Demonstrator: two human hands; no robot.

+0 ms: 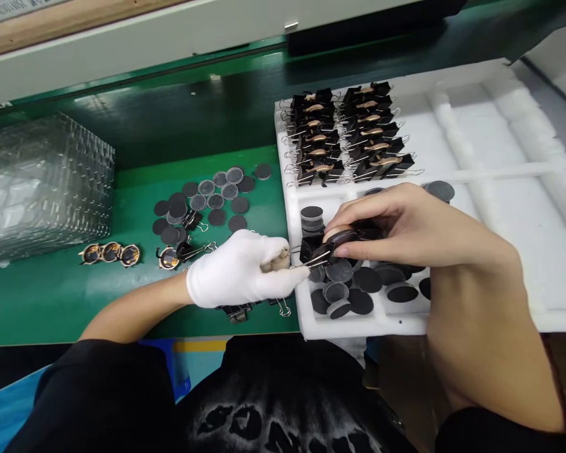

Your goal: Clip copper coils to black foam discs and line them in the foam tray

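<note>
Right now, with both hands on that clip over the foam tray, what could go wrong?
1. The left hand pinches the binder clip's wire handles while the right hand holds a disc at its mouth; a slip could snap the binder clip shut on bare fingertips.
2. Loose black discs lie right beneath in the foam tray; a dropped part may get lost among them.
</note>
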